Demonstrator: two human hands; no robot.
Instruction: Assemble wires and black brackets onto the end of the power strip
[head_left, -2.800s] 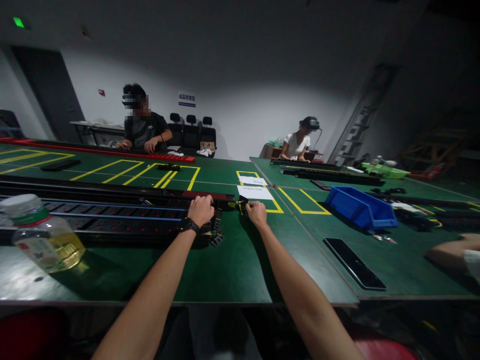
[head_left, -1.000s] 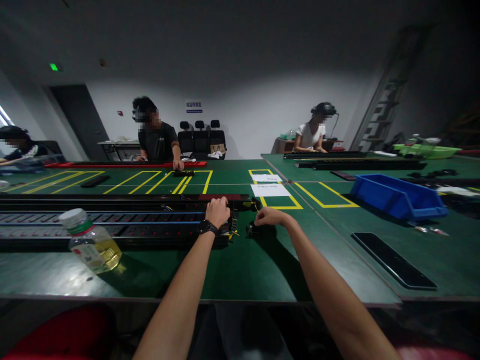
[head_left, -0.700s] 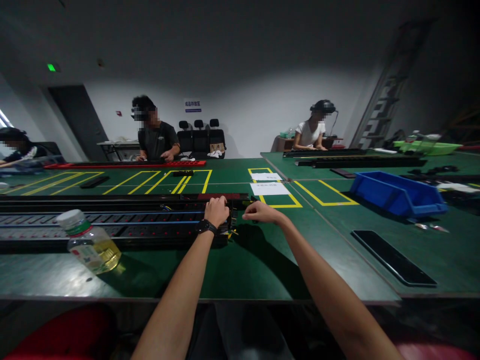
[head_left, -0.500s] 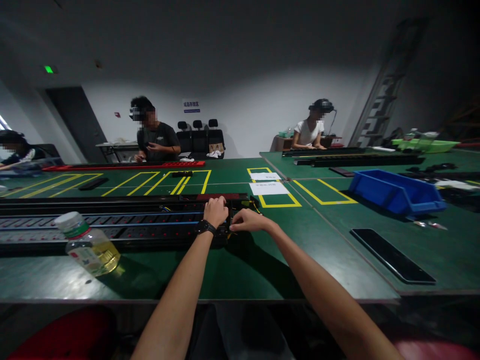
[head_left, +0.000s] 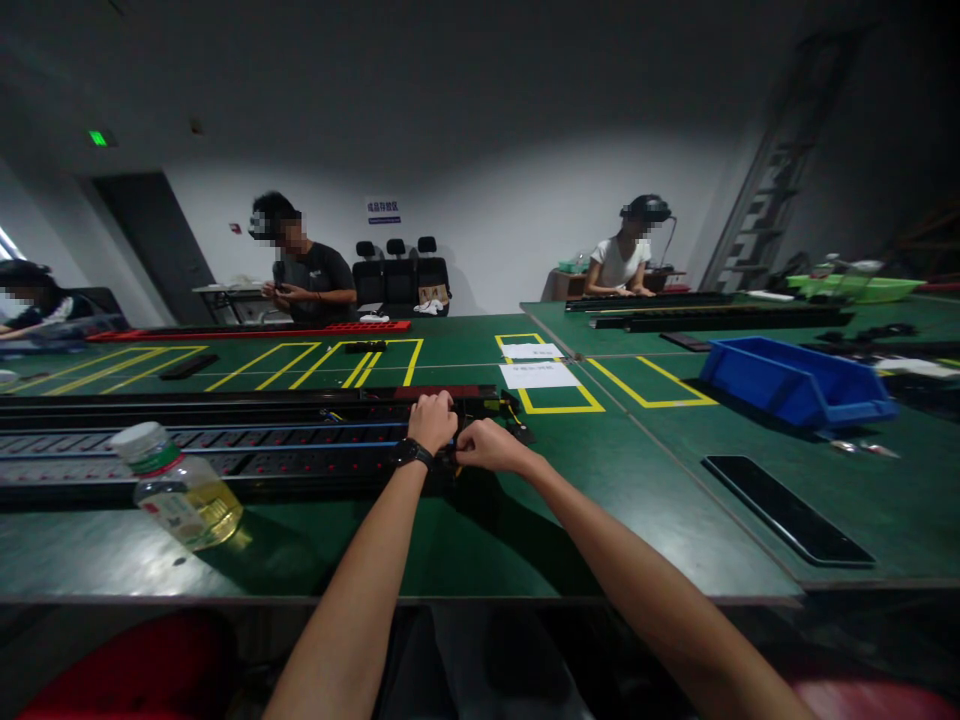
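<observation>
A long black rail assembly [head_left: 285, 463] with blue strips and rows of red dots lies across the table to my left. My left hand [head_left: 433, 420], with a black watch on its wrist, is closed over the right end of this assembly. Close beside it, my right hand [head_left: 491, 445] has its fingers curled and pinched together against the same end. Whatever sits between those fingertips is too small and dark to make out. Thin yellow wires [head_left: 513, 408] stick out of the assembly's end, just beyond my right hand.
A bottle of yellow liquid [head_left: 180, 492] stands in front of the assembly. To the right are a phone [head_left: 787, 510] and a blue bin [head_left: 795, 385]. White paper sheets [head_left: 538, 375] lie past my hands. Co-workers [head_left: 315, 275] are busy across the green table [head_left: 645, 500].
My right hand has shifted slightly left and turned, its fingers more curled against the assembly's end. My left hand keeps its place. The co-worker across the table has raised both hands.
</observation>
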